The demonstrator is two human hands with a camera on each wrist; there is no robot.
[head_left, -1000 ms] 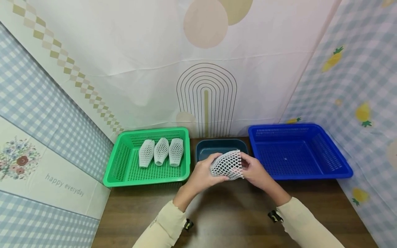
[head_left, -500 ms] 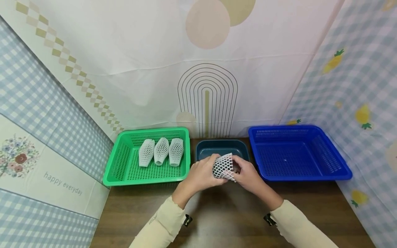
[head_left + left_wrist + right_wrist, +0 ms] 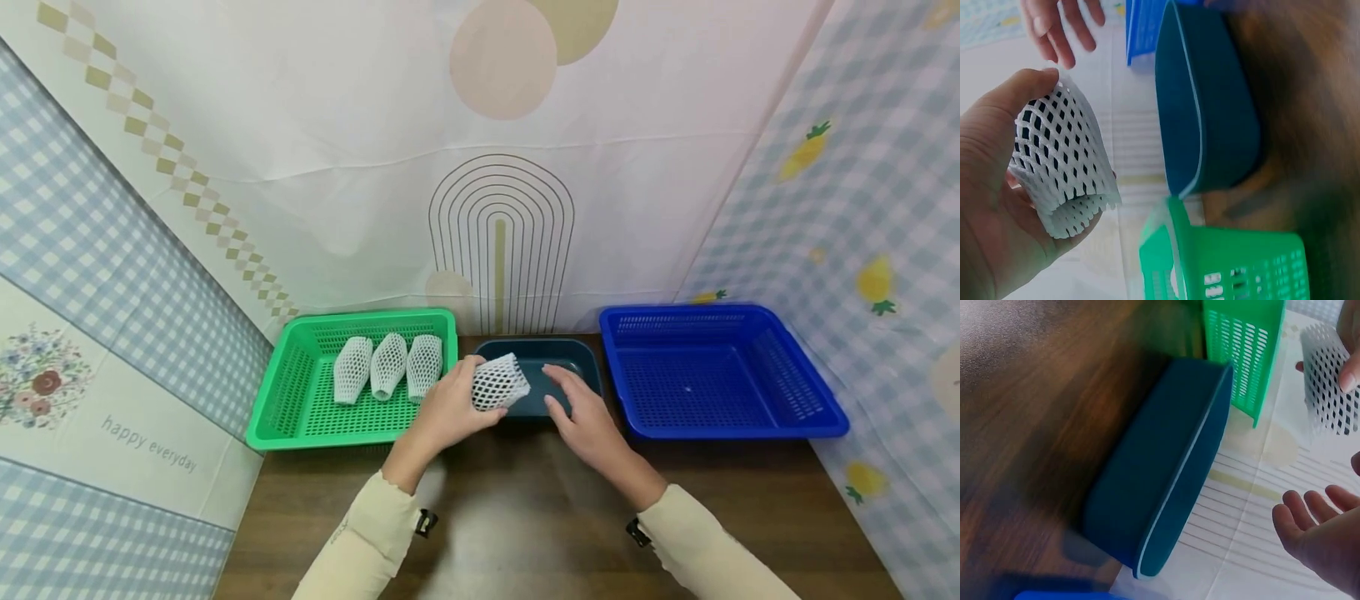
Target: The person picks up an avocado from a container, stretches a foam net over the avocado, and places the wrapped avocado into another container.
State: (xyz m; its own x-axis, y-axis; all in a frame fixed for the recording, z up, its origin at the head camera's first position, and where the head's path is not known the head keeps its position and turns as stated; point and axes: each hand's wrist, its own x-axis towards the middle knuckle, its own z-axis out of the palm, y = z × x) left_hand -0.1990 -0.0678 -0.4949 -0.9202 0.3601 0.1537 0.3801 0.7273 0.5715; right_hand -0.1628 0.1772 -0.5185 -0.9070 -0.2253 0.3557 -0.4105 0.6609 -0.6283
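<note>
My left hand (image 3: 447, 408) grips a white foam fruit net (image 3: 500, 383) above the left part of the dark teal tub (image 3: 534, 360). In the left wrist view the foam net (image 3: 1063, 147) bulges, with dark gaps in its mesh and one end gaping; whether something sits inside cannot be told. My right hand (image 3: 588, 421) hangs over the tub's right front side, apart from the net. Its fingers are relaxed and hold nothing, as the right wrist view of the right hand (image 3: 1325, 534) also shows.
On the left stands a green basket (image 3: 330, 438) with three white foam nets (image 3: 388, 367) lying side by side. A blue basket (image 3: 686, 379) is on the right. All stand on a brown wooden table (image 3: 517, 533), with printed cloth behind and at both sides.
The right hand has let go of the foam net's end and drawn away from it. My left hand has carried the net leftward, toward the green basket.
</note>
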